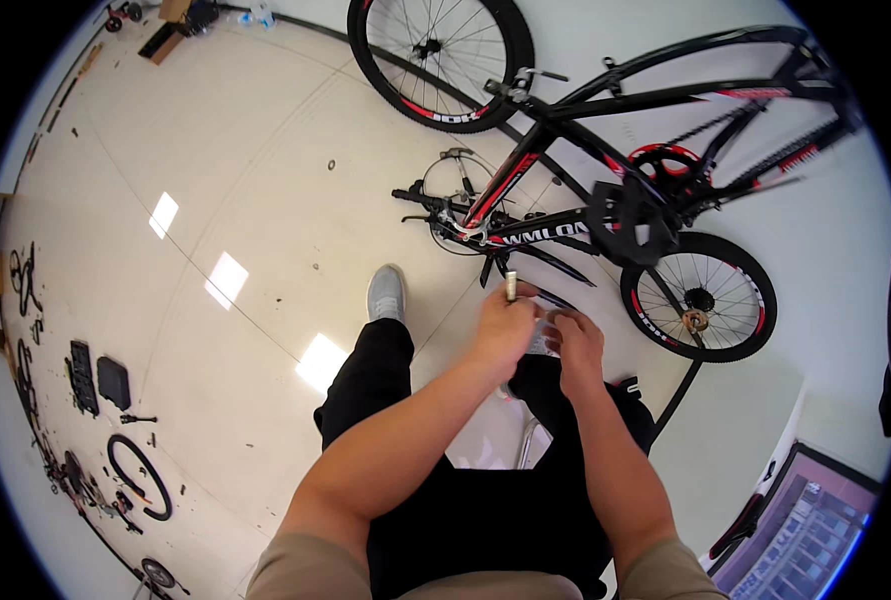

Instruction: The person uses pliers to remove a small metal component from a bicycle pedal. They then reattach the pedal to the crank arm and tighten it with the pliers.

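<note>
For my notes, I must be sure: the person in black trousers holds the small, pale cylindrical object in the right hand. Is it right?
Not the right hand: the head view shows the small, pale cylindrical object in the left hand.

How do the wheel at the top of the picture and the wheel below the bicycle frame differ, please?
The upper wheel is cut off by the picture's top edge, while the lower wheel shows nearly whole. The lower wheel carries a dark sprocket cluster and a brownish disc near its middle; the upper wheel shows neither. Both have black tyres and red-and-white rim markings.
</note>
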Demonstrator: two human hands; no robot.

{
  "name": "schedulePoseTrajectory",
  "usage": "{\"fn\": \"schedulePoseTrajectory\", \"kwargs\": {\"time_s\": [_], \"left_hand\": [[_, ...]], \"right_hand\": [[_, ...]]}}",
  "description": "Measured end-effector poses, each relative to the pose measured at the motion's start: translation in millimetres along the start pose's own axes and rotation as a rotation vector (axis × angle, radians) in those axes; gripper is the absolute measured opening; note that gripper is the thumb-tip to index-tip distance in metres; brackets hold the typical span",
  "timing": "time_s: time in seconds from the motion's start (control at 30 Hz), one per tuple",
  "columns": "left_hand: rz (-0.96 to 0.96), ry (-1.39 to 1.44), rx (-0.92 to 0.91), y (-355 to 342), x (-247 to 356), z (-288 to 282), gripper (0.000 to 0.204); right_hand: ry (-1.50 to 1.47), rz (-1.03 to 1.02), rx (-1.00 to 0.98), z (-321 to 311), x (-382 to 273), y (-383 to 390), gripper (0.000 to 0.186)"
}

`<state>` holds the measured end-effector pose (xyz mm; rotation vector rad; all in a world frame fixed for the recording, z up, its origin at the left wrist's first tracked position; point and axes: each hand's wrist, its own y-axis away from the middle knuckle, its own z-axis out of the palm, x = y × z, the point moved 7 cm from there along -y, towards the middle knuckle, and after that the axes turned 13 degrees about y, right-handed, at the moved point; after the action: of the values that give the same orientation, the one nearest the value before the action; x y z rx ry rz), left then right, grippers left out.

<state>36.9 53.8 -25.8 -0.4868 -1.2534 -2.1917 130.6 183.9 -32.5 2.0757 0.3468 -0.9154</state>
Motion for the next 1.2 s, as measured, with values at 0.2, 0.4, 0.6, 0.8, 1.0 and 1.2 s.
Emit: {"fn": "schedulePoseTrajectory", "kwargs": {"time_s": [0.2,0.4,0.6,0.8,1.0,1.2], "left_hand": [[0.349,-0.268,-0.036,-14.6,30.0,19.7,0.012],[0.214,-0.283,0.03,-9.2,55.4,18.0,0.016],[0.106,-0.248,-0.005,-10.9,53.0,23.0,0.02],[0.065,-0.242,-0.035,-10.4,47.3,30.2,0.023],[0.057,-0.164,-0.013,-14.0,28.1,29.8,0.018],[0.009,-0.083,-0.034,-21.0,15.9,28.2,0.02]], "right_hand": [[0.421,-0.764,0.02,91.3,-43.9,-92.6,0.024],[1.173,-0.717,0.074,163.9,-22.4,-172.0,0.032],[1.012,-0.439,0.132,168.4,1.2,-210.0,0.037],[0.642,-0.227,0.092,157.4,52.2,-236.7,0.024],[0.311,-0.044,0.071,148.2,58.7,-236.7,0.022],[0.121,-0.035,0.033,138.5,40.1,-194.7,0.02]]}}
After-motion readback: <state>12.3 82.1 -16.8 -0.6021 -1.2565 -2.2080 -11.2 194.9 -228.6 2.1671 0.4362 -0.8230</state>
